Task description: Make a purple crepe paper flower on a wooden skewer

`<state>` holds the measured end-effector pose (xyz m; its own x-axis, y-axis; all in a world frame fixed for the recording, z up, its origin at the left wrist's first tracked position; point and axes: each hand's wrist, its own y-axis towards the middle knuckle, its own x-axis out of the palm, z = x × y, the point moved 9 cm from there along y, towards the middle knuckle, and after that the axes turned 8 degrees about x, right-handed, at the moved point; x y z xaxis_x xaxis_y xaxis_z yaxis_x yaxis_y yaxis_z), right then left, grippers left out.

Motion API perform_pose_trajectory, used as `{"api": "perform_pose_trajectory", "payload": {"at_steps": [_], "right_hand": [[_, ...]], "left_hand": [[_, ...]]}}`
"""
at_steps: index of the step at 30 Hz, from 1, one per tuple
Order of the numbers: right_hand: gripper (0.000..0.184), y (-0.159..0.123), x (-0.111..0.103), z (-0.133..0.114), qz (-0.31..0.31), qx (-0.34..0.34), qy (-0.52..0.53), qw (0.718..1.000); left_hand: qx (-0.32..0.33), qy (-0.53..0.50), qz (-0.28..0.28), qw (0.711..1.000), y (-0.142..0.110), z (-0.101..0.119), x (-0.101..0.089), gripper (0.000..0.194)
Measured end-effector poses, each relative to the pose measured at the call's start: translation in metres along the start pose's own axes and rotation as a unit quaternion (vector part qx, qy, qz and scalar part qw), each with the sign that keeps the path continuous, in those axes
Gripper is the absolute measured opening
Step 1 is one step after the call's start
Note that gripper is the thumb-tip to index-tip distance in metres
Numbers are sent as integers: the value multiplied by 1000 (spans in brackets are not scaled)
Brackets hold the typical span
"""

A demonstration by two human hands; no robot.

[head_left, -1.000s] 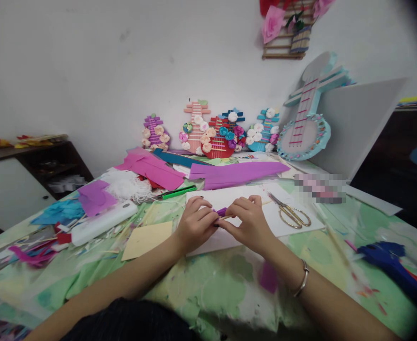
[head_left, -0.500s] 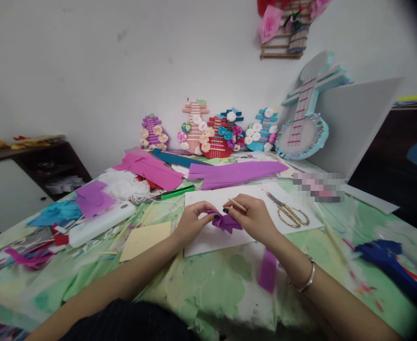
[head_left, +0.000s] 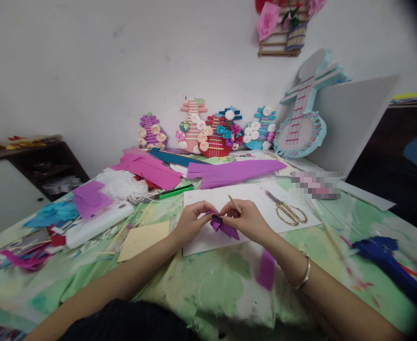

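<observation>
My left hand (head_left: pixel 193 220) pinches a folded piece of purple crepe paper (head_left: pixel 228 229) between thumb and forefinger. Its lower end hangs loose, pointing down to the right. Against the same paper, the thumb and fingertip of my right hand (head_left: pixel 247 219) are pressed close to the left thumb. A thin wooden stick (head_left: pixel 234 203) pokes up from the right hand's grip, tilted to the left. Both hands are above a white board (head_left: pixel 201 244). Gold-handled scissors (head_left: pixel 287 208) lie on that board, right of my right hand.
A purple strip (head_left: pixel 266 270) lies near the table's front edge, and a blue glue gun (head_left: pixel 379 251) at the right. Left are a yellow card (head_left: pixel 144 240), a white power strip (head_left: pixel 100 223) and white yarn (head_left: pixel 130 187). Flower-decorated paper lutes (head_left: pixel 215 137) lean along the wall.
The stick has swung from lying level between both hands to standing up in my right hand. The purple paper has come into view, opened out, and both hands now pinch it.
</observation>
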<state>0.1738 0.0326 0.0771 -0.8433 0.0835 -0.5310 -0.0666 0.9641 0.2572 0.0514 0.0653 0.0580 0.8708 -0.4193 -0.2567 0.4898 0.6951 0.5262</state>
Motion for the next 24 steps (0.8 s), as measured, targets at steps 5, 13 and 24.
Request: {"api": "perform_pose_trajectory", "payload": {"at_steps": [5, 13, 24], "right_hand": [[6, -2, 1, -1, -7, 3, 17, 1000], [10, -6, 1, -13, 2, -36, -13, 999], [10, -7, 3, -15, 10, -64, -35, 997]], "left_hand": [[-7, -53, 0, 999, 0, -2, 2, 14], [-8, -95, 2, 995, 1, 2, 4, 18], [-5, -67, -12, 998, 0, 6, 4, 19]]}}
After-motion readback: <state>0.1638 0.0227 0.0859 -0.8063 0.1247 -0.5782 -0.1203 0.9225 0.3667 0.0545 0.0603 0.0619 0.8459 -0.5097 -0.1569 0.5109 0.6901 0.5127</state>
